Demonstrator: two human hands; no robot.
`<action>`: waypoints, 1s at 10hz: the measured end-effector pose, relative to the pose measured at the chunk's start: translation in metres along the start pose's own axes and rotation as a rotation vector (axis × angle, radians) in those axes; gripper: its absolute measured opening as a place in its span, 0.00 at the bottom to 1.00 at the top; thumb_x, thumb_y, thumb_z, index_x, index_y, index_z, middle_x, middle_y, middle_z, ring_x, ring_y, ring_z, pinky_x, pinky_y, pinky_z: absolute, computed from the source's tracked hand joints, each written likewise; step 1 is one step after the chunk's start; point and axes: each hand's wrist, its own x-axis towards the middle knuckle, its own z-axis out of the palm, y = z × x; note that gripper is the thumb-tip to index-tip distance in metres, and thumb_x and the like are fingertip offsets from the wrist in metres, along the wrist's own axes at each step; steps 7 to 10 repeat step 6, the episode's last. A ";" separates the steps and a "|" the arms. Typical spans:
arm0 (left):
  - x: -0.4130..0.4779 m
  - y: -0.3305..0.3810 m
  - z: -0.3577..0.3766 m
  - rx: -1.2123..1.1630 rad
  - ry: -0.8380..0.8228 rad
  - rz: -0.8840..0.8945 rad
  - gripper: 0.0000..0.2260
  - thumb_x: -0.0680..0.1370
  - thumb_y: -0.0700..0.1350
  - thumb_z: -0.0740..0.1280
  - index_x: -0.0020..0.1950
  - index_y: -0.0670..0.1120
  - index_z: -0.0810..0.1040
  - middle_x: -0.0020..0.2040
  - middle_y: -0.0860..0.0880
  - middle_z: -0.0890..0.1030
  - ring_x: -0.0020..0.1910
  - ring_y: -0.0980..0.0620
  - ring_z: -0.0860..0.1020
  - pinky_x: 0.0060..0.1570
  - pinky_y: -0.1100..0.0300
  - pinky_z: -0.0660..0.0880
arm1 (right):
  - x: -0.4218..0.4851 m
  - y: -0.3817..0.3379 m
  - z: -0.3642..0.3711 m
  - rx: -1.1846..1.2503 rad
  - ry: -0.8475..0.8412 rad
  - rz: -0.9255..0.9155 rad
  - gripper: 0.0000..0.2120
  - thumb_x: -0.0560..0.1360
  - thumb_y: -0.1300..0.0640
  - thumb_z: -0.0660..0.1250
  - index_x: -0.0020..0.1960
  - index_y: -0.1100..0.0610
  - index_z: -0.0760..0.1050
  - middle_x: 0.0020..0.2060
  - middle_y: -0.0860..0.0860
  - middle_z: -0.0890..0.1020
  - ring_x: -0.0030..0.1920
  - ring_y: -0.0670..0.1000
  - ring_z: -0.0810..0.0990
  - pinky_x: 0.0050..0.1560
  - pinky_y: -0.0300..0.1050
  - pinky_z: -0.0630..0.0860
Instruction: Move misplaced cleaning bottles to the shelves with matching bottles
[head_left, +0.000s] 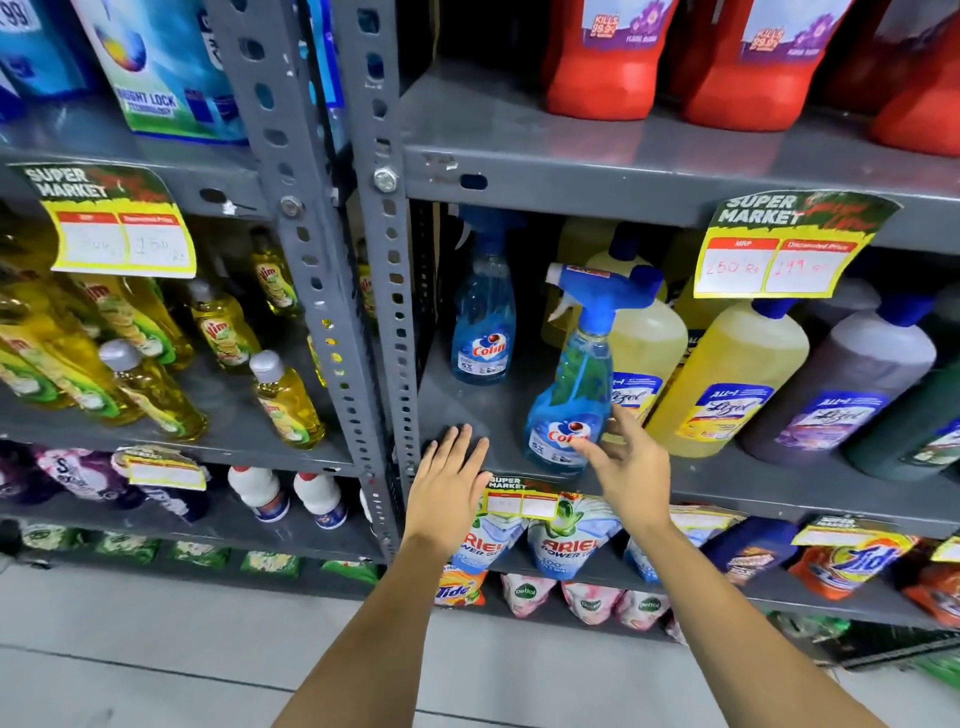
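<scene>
The front spray bottle (569, 384) stands at the front edge of the middle shelf (753, 488), leaning a little to the left, with a second blue sprayer (483, 317) of the same kind behind it near the back left corner, so it seems to be among its match. The right hand (626, 467) has an open grip, fingers only touching the bottle's lower label, probably to steady it. The left hand (452, 483) lies flat and empty on the shelf edge, I think for support.
</scene>
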 end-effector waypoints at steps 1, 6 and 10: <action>0.000 0.000 -0.001 -0.016 -0.008 -0.002 0.21 0.83 0.54 0.49 0.76 0.50 0.58 0.78 0.48 0.57 0.77 0.50 0.52 0.76 0.53 0.46 | 0.003 -0.009 0.019 0.004 0.017 0.017 0.30 0.71 0.54 0.77 0.70 0.57 0.73 0.53 0.49 0.84 0.46 0.49 0.86 0.51 0.50 0.83; -0.002 0.001 0.000 -0.023 -0.006 -0.008 0.22 0.83 0.54 0.49 0.76 0.50 0.57 0.78 0.48 0.57 0.77 0.49 0.52 0.75 0.51 0.47 | 0.054 -0.068 0.038 -0.382 -0.262 0.022 0.24 0.68 0.48 0.78 0.57 0.60 0.76 0.52 0.57 0.85 0.51 0.58 0.84 0.46 0.49 0.80; -0.002 0.001 0.000 -0.023 -0.006 -0.008 0.22 0.83 0.54 0.49 0.76 0.50 0.57 0.78 0.48 0.57 0.77 0.49 0.52 0.75 0.51 0.47 | 0.054 -0.068 0.038 -0.382 -0.262 0.022 0.24 0.68 0.48 0.78 0.57 0.60 0.76 0.52 0.57 0.85 0.51 0.58 0.84 0.46 0.49 0.80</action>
